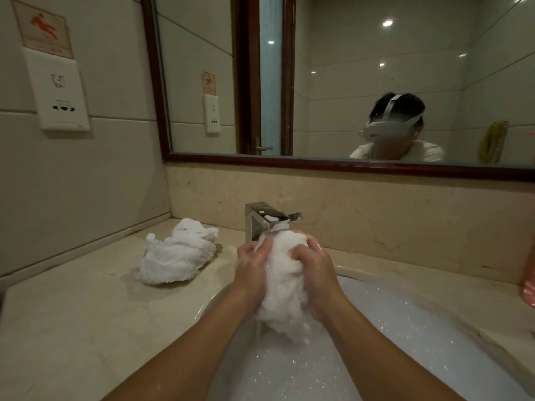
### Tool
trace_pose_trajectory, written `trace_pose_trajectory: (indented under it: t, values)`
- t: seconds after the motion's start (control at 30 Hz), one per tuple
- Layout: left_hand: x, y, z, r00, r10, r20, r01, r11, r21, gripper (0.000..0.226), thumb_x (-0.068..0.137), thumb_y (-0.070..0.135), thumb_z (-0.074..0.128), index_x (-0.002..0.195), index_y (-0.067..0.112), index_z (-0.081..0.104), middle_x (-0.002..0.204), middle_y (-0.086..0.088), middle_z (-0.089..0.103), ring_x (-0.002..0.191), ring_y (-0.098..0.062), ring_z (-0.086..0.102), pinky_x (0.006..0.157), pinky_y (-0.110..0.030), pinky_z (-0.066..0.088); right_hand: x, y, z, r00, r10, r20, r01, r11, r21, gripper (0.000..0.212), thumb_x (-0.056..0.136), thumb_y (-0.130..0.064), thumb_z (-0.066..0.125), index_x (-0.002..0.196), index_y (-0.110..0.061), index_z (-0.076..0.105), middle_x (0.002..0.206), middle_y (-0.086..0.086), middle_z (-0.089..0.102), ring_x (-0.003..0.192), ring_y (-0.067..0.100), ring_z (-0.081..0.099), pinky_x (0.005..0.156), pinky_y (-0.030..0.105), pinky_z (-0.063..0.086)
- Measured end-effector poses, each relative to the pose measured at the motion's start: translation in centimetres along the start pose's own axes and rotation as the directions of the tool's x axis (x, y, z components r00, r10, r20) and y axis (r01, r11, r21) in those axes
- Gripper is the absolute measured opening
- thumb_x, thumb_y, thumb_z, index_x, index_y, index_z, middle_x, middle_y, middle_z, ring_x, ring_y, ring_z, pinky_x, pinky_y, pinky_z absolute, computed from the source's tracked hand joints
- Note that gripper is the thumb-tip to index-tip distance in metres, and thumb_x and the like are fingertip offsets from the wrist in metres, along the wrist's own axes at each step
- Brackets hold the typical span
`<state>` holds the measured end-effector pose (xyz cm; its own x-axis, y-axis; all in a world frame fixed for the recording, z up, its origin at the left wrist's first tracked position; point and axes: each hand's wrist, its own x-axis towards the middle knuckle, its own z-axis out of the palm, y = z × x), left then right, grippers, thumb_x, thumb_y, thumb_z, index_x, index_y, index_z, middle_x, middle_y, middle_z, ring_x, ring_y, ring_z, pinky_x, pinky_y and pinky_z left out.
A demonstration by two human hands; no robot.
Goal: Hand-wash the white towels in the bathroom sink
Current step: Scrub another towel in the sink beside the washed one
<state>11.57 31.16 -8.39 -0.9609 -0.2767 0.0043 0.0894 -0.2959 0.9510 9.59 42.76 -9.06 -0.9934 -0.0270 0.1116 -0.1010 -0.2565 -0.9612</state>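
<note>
Left hand (253, 264) and right hand (314, 266) both squeeze a bunched, soapy white towel (285, 287) under the chrome faucet (267, 222), above the foamy white sink (405, 328). A second crumpled white towel (178, 253) waits on the beige marble counter (72, 308). Wringing too high could splash suds over the rim

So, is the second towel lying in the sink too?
No, the second towel lies crumpled on the counter, left of the sink.

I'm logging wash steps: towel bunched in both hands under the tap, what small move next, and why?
Probably squeeze the towel between the left hand and right hand: it is bunched and sudsy right under the tap, dripping into the foamy sink.
</note>
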Motion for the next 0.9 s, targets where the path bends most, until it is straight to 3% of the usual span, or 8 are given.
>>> trace_pose_trajectory:
  t: [0.07, 0.27, 0.37, 0.53, 0.63, 0.7, 0.77, 0.9]
  values:
    - [0.4, -0.1, -0.3, 0.999, -0.021, 0.044, 0.020, 0.999, 0.029, 0.066, 0.081, 0.061, 0.076, 0.125, 0.012, 0.069, 0.110, -0.017, 0.077, 0.101, -0.040, 0.075, 0.092, -0.061, 0.060, -0.2, 0.0, 0.3, 0.999, -0.037, -0.003, 0.037, 0.999, -0.031, 0.035, 0.095, -0.011, 0.052, 0.121, -0.027, 0.069, 0.104, 0.014, 0.077, 0.088, 0.029, 0.077, 0.067, 0.038, 0.062]
    - [1.1, 0.0, -0.7, 0.974, 0.215, -0.071, -0.200, 0.964, 0.174, 0.010, 0.106, 0.029, 0.058, 0.105, 0.020, 0.063, 0.102, -0.007, 0.073, 0.085, -0.020, 0.072, 0.064, -0.028, 0.058, 0.2, 1.1, 1.4, 0.994, -0.080, -0.078, 0.072, 0.992, -0.102, 0.042, 0.098, -0.048, 0.067, 0.134, -0.027, 0.060, 0.112, -0.003, 0.075, 0.096, 0.014, 0.076, 0.079, 0.031, 0.062]
    - [1.3, 0.0, -0.6, 0.955, 0.281, -0.099, -0.259, 0.947, 0.188, 0.017, 0.108, 0.029, 0.053, 0.105, 0.015, 0.062, 0.093, -0.006, 0.069, 0.074, -0.017, 0.063, 0.055, -0.021, 0.051, 0.4, 1.3, 1.9, 0.982, -0.099, -0.161, 0.079, 0.989, -0.127, 0.050, 0.105, -0.046, 0.056, 0.152, -0.043, 0.041, 0.128, -0.006, 0.065, 0.109, 0.019, 0.070, 0.095, 0.046, 0.061]
    - [1.2, -0.5, -0.5, 0.966, 0.257, 0.033, -0.258, 0.944, 0.206, 0.029, 0.109, 0.041, 0.049, 0.134, 0.031, 0.058, 0.129, 0.005, 0.063, 0.115, -0.019, 0.062, 0.099, -0.038, 0.054, 0.5, 1.5, 2.0, 0.978, -0.161, -0.134, 0.127, 0.964, -0.235, 0.025, 0.107, -0.042, 0.053, 0.131, -0.047, 0.053, 0.133, -0.010, 0.063, 0.115, 0.015, 0.064, 0.102, 0.044, 0.055]
    - [1.2, -0.9, -0.3, 0.976, 0.179, 0.121, -0.200, 0.961, 0.191, 0.039, 0.108, 0.044, 0.048, 0.144, 0.032, 0.055, 0.138, 0.009, 0.055, 0.128, -0.019, 0.055, 0.111, -0.040, 0.045, 0.2, 1.7, 1.4, 0.980, -0.154, -0.124, 0.119, 0.961, -0.250, 0.032, 0.103, -0.043, 0.061, 0.134, -0.040, 0.057, 0.126, -0.008, 0.064, 0.111, 0.013, 0.064, 0.091, 0.033, 0.054]
    - [1.3, -0.8, -0.4, 0.977, 0.184, 0.103, -0.201, 0.962, 0.186, 0.014, 0.108, 0.036, 0.052, 0.118, 0.037, 0.062, 0.121, 0.006, 0.065, 0.110, -0.017, 0.063, 0.101, -0.039, 0.052, 0.1, 1.5, 1.3, 0.979, -0.165, -0.122, 0.131, 0.960, -0.248, 0.036, 0.102, -0.045, 0.064, 0.136, -0.039, 0.057, 0.122, -0.009, 0.065, 0.108, 0.011, 0.065, 0.085, 0.028, 0.053]
    - [1.3, -0.7, -0.4, 0.972, 0.214, 0.092, -0.228, 0.957, 0.179, 0.016, 0.108, 0.027, 0.054, 0.098, 0.039, 0.056, 0.099, 0.012, 0.063, 0.089, -0.008, 0.062, 0.079, -0.029, 0.054, 0.0, 1.4, 1.5, 0.976, -0.190, -0.108, 0.153, 0.947, -0.284, 0.034, 0.102, -0.043, 0.064, 0.135, -0.039, 0.057, 0.120, -0.011, 0.065, 0.107, 0.009, 0.065, 0.079, 0.024, 0.051]
    - [1.6, -0.6, -0.8, 0.950, 0.307, 0.055, -0.311, 0.921, 0.236, 0.017, 0.107, 0.023, 0.055, 0.099, 0.037, 0.060, 0.097, 0.014, 0.065, 0.085, 0.000, 0.061, 0.069, -0.018, 0.048, 0.2, 1.4, 2.0, 0.975, -0.205, -0.083, 0.169, 0.932, -0.320, 0.029, 0.104, -0.039, 0.061, 0.132, -0.037, 0.056, 0.113, -0.016, 0.064, 0.101, 0.001, 0.063, 0.073, 0.018, 0.047]
